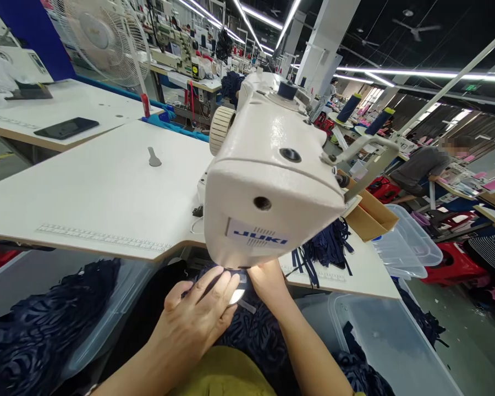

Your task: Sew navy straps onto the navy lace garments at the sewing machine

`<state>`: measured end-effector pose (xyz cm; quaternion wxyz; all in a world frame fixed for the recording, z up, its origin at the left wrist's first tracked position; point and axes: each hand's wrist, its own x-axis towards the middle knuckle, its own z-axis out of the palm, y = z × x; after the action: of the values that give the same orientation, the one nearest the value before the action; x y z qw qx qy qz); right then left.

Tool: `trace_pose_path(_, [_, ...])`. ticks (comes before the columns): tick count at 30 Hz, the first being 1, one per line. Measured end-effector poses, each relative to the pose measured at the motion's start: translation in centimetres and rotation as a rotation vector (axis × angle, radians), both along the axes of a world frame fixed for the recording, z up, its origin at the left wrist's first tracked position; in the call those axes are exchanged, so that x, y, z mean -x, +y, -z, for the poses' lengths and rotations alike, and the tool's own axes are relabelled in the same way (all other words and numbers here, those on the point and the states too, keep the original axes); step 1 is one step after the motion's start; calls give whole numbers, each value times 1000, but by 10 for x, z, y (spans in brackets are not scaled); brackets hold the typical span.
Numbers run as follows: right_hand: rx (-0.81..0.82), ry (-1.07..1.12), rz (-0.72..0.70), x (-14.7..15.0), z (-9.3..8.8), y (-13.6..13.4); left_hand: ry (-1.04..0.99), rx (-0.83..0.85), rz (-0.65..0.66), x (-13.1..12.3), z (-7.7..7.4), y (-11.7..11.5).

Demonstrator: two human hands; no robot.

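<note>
Observed white table [107, 190] with ruler marks [105, 237] along front edge. Bears sewing machine [272, 170], navy strips [329, 246] at right, flat grey piece [154, 159] at left.

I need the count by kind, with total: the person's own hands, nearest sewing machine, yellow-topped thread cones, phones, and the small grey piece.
Person's bare left hand and right hand: 2
White sewing machine with blue JUKI lettering: 1
Navy thread cones with yellow tops: 2
Flat black phone: 1
Small flat grey piece, rounded end: 1
Total: 7
</note>
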<state>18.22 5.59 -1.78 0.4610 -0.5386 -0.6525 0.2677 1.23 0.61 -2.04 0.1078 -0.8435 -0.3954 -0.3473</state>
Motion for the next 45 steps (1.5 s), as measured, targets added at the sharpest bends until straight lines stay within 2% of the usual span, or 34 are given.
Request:
trace_pose_path(10, [-9, -13, -14, 0, 0, 7, -43, 21, -39, -7, -8, 0])
trace_pose_path(18, [-3, -43, -30, 2, 7, 8, -39, 27, -53, -8, -1, 0])
trace_pose_path(25, [-28, -1, -57, 1, 12, 9, -54, -11, -57, -9, -11, 1])
trace_pose_path(33, [-37, 62, -42, 3, 8, 10, -58, -7, -62, -9, -7, 0])
trace_pose_path(39, [-56, 74, -74, 5, 0, 9, -41, -48, -61, -8, -12, 2])
trace_pose_path(45, [-62, 49, -80, 5, 0, 10, -112, -66, -84, -5, -3, 3])
